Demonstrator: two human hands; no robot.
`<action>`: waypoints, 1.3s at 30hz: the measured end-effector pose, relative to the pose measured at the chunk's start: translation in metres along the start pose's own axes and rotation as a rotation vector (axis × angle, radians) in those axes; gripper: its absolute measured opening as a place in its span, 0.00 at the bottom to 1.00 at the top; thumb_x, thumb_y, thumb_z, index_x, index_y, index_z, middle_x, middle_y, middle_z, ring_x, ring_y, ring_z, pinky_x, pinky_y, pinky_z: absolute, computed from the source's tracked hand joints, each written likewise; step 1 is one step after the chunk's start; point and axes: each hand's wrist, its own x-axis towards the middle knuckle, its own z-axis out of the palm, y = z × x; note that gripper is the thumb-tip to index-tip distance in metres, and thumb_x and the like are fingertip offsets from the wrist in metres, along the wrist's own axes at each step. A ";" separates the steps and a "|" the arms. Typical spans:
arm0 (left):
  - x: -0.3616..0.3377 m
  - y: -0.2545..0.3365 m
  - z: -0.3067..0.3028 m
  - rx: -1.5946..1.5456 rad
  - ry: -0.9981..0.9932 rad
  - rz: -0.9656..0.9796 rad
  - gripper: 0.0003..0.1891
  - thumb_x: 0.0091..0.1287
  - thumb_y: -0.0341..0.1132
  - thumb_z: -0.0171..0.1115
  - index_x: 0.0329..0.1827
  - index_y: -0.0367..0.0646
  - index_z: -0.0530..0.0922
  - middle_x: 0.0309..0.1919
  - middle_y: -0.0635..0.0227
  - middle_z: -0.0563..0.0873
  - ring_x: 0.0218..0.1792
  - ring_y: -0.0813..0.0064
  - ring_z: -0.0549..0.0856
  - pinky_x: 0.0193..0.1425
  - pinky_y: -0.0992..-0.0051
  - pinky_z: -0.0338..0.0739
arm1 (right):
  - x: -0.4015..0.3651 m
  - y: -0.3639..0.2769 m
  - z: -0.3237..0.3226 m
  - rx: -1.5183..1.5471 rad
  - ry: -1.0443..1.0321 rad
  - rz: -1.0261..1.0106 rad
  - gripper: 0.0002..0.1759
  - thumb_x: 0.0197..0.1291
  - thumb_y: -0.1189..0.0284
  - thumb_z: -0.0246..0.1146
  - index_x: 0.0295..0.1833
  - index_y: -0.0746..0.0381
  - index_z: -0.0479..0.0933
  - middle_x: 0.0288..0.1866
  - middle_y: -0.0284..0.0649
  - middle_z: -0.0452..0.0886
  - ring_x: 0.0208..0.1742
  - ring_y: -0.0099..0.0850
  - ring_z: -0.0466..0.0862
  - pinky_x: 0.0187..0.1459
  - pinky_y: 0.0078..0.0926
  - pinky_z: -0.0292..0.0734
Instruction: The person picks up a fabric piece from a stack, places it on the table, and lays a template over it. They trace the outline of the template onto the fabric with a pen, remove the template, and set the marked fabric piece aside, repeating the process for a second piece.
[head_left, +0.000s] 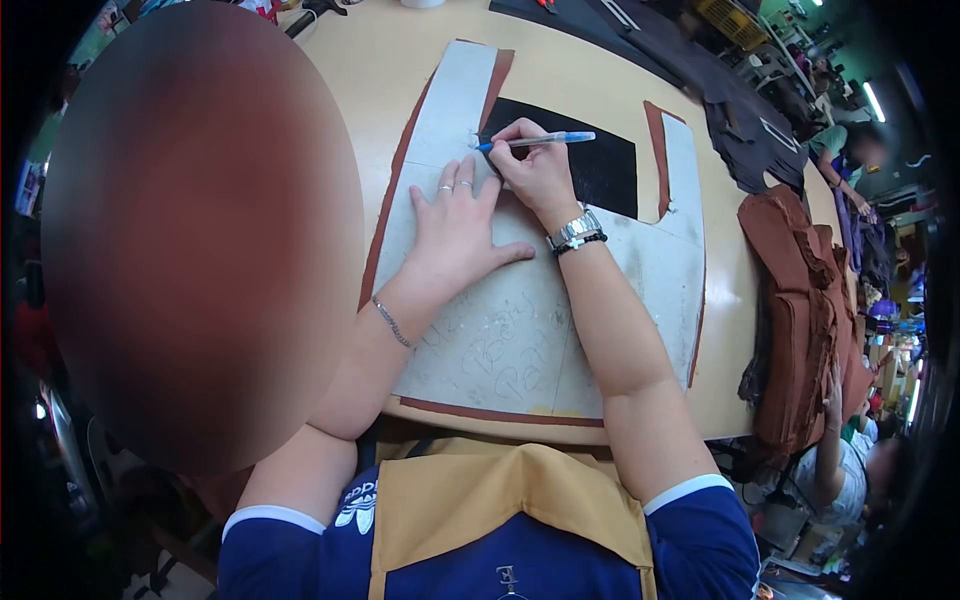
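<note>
A pale grey pattern template (490,340) with handwriting lies over a brown leather piece (500,414), whose edges show along its sides and bottom. My left hand (450,225) presses flat on the template, fingers spread and thumb out. In my right hand (535,170) a pen (550,140) with a clear barrel and blue ends is gripped. Its tip meets the inner edge of the template's left arm, just above my left fingertips. Between the template's two arms sits a black rectangular sheet (610,165), partly hidden by my right hand.
The pale table (725,330) carries a stack of brown leather pieces (800,300) at its right edge and dark material (660,60) along the far right. Other people (850,160) are at the right. A large blurred oval covers much of the left.
</note>
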 end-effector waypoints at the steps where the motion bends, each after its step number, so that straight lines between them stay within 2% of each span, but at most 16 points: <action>1: 0.000 0.000 -0.001 0.004 -0.002 0.001 0.53 0.48 0.68 0.69 0.72 0.44 0.63 0.73 0.46 0.60 0.76 0.50 0.56 0.69 0.30 0.53 | 0.000 0.000 0.000 0.000 -0.005 0.003 0.07 0.54 0.71 0.65 0.32 0.65 0.80 0.21 0.38 0.83 0.20 0.22 0.80 0.25 0.21 0.75; 7: -0.001 0.001 -0.001 -0.051 0.019 0.001 0.51 0.48 0.67 0.70 0.71 0.45 0.65 0.74 0.46 0.60 0.76 0.51 0.56 0.68 0.31 0.54 | 0.001 0.013 0.002 0.013 0.023 -0.010 0.06 0.53 0.71 0.64 0.33 0.63 0.80 0.21 0.38 0.82 0.22 0.20 0.78 0.26 0.21 0.74; 9: -0.002 0.002 0.001 -0.023 0.036 0.010 0.50 0.48 0.66 0.71 0.70 0.46 0.66 0.74 0.46 0.60 0.76 0.51 0.56 0.69 0.32 0.54 | -0.001 0.005 -0.006 0.091 0.052 0.059 0.06 0.54 0.72 0.65 0.34 0.63 0.80 0.23 0.36 0.82 0.24 0.20 0.78 0.27 0.21 0.74; 11: -0.002 0.003 0.001 -0.017 0.040 0.019 0.49 0.48 0.65 0.71 0.70 0.47 0.67 0.74 0.47 0.60 0.76 0.51 0.56 0.69 0.32 0.54 | -0.001 0.011 -0.022 0.399 0.094 0.159 0.07 0.58 0.72 0.64 0.39 0.64 0.81 0.29 0.34 0.85 0.31 0.19 0.82 0.35 0.17 0.77; 13: -0.003 0.004 -0.002 -0.033 0.030 0.005 0.48 0.49 0.64 0.72 0.69 0.47 0.68 0.74 0.47 0.60 0.76 0.51 0.56 0.69 0.33 0.54 | -0.014 0.006 -0.063 0.330 0.209 0.155 0.07 0.62 0.72 0.64 0.42 0.64 0.82 0.31 0.36 0.85 0.34 0.20 0.84 0.37 0.17 0.78; 14: -0.004 0.005 -0.002 -0.030 0.030 -0.001 0.47 0.50 0.63 0.72 0.69 0.48 0.68 0.74 0.47 0.59 0.76 0.51 0.56 0.70 0.34 0.54 | -0.021 0.019 -0.084 0.323 0.264 0.080 0.07 0.63 0.73 0.64 0.44 0.64 0.82 0.34 0.37 0.86 0.36 0.21 0.85 0.37 0.17 0.79; 15: -0.003 0.006 -0.002 -0.020 0.022 -0.002 0.47 0.50 0.63 0.72 0.70 0.48 0.67 0.74 0.47 0.59 0.76 0.51 0.56 0.70 0.34 0.54 | -0.030 0.020 -0.110 0.214 0.340 0.109 0.06 0.63 0.74 0.64 0.43 0.64 0.82 0.34 0.37 0.86 0.34 0.20 0.84 0.36 0.16 0.78; 16: -0.003 0.006 -0.003 -0.009 0.014 -0.007 0.47 0.50 0.63 0.72 0.70 0.48 0.67 0.74 0.48 0.59 0.76 0.51 0.56 0.70 0.34 0.54 | -0.039 0.033 -0.136 0.224 0.393 0.164 0.05 0.62 0.75 0.65 0.41 0.64 0.81 0.32 0.35 0.85 0.33 0.19 0.83 0.34 0.15 0.77; 17: -0.003 0.007 -0.003 0.002 0.006 -0.014 0.47 0.50 0.63 0.72 0.70 0.48 0.67 0.74 0.48 0.59 0.76 0.52 0.56 0.70 0.34 0.54 | -0.049 0.029 -0.159 0.104 0.466 0.173 0.03 0.63 0.75 0.64 0.39 0.64 0.81 0.29 0.32 0.83 0.30 0.17 0.80 0.32 0.14 0.74; 21: -0.002 0.008 -0.003 0.016 -0.001 -0.026 0.46 0.50 0.63 0.72 0.69 0.49 0.67 0.74 0.49 0.59 0.76 0.52 0.56 0.71 0.34 0.54 | -0.078 0.070 -0.217 -0.105 0.457 0.172 0.04 0.58 0.75 0.63 0.35 0.64 0.79 0.26 0.30 0.80 0.28 0.15 0.76 0.31 0.16 0.71; 22: -0.003 0.009 -0.005 0.016 -0.003 -0.027 0.46 0.51 0.63 0.72 0.69 0.49 0.67 0.74 0.49 0.60 0.76 0.52 0.56 0.71 0.34 0.54 | -0.082 0.072 -0.217 -0.184 0.458 0.198 0.04 0.54 0.74 0.63 0.33 0.64 0.78 0.25 0.30 0.79 0.28 0.16 0.75 0.31 0.17 0.70; 31: -0.004 0.009 -0.005 0.004 0.023 -0.004 0.44 0.51 0.61 0.72 0.68 0.48 0.68 0.73 0.49 0.62 0.75 0.52 0.59 0.71 0.37 0.56 | -0.084 0.076 -0.214 -0.144 0.494 0.152 0.05 0.54 0.74 0.63 0.31 0.64 0.77 0.23 0.29 0.75 0.26 0.16 0.72 0.28 0.18 0.67; 39: -0.004 0.007 -0.003 0.011 0.033 0.011 0.45 0.52 0.62 0.71 0.68 0.47 0.68 0.73 0.48 0.62 0.75 0.51 0.59 0.70 0.35 0.56 | -0.084 0.068 -0.211 -0.255 0.453 0.163 0.05 0.54 0.74 0.63 0.31 0.65 0.77 0.21 0.29 0.76 0.23 0.16 0.71 0.26 0.19 0.66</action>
